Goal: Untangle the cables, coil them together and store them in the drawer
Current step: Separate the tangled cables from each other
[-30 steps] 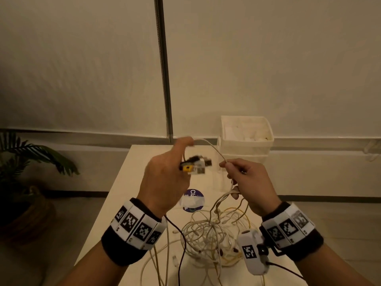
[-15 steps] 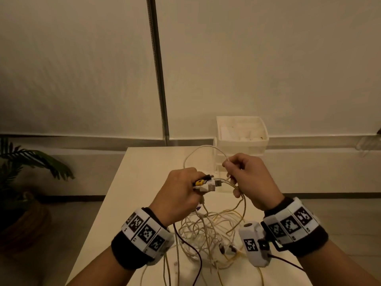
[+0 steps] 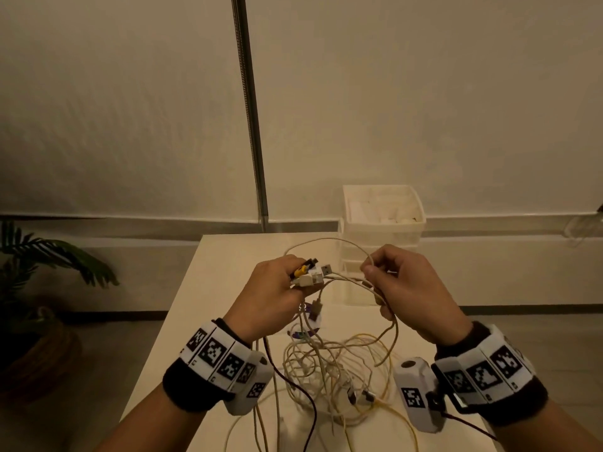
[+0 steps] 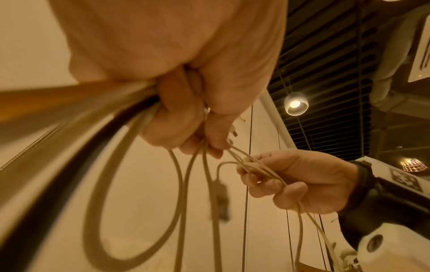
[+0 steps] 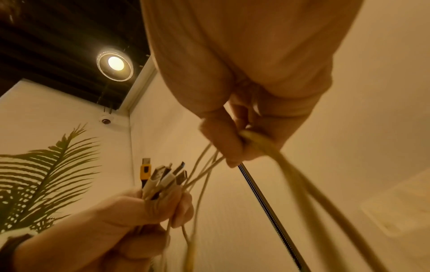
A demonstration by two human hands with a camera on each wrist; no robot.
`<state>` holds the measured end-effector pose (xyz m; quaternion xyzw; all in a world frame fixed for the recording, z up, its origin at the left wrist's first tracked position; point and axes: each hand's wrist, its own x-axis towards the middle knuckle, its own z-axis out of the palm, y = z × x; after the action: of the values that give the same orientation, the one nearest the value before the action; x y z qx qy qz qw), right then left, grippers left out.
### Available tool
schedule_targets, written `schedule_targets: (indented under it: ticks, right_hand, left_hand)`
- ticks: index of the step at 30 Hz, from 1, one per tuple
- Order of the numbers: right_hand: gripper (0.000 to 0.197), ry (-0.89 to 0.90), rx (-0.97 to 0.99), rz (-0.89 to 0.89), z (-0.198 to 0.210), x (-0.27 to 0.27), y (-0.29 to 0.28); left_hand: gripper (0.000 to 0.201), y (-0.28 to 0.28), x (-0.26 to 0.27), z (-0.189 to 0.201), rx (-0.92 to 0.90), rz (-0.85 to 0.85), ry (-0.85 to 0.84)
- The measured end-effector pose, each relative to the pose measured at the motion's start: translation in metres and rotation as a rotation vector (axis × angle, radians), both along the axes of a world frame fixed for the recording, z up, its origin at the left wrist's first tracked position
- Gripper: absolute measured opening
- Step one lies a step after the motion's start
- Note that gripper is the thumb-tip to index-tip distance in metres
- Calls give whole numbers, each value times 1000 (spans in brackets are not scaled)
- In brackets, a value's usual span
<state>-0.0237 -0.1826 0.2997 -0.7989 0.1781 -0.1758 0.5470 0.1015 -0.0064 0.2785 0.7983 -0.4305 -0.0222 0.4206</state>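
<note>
We are clamping the plug ends (image 3: 310, 272) in our left hand (image 3: 274, 295) to keep them aligned. Our right hand (image 3: 411, 288) is pinching the cables (image 3: 346, 280) just beside them, likely to draw loops from the tangle (image 3: 329, 370) on the table (image 3: 208, 288).

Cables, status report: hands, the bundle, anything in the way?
Left hand grips the connector ends. Right hand pinches cable strands. Most cables lie tangled on the table. Drawer unit behind, unobstructed.

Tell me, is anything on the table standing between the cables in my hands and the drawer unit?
Nothing visible does. The cables are held up by the left hand and right hand, and the drawer unit sits just behind them at the table's far edge.
</note>
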Motion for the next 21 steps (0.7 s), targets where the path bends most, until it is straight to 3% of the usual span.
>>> schedule_targets:
  ticks: [3,6,11,14,16,21]
  right_hand:
    - [10,-41,11,-32,2,-2,-1]
    - [11,-70,108,-26,6,-2,-2]
    - [8,-173,123,-36,5,-3,4]
    - [6,-193,202,-9,1,-2,6]
    - [7,-193,93,-8,-1,0,6]
    - [11,-321,-359,-80,5,7,-4]
  left_hand:
    - [20,0,0,4,87,-80,10]
    - [32,1,-2,7,28,-137,96]
    - [17,3,-3,8,6,-187,98]
    - [46,3,-8,6,-35,-225,160]
    - [54,4,-8,6,-90,-209,130]
    - [46,7,2,13,-135,-113,85]
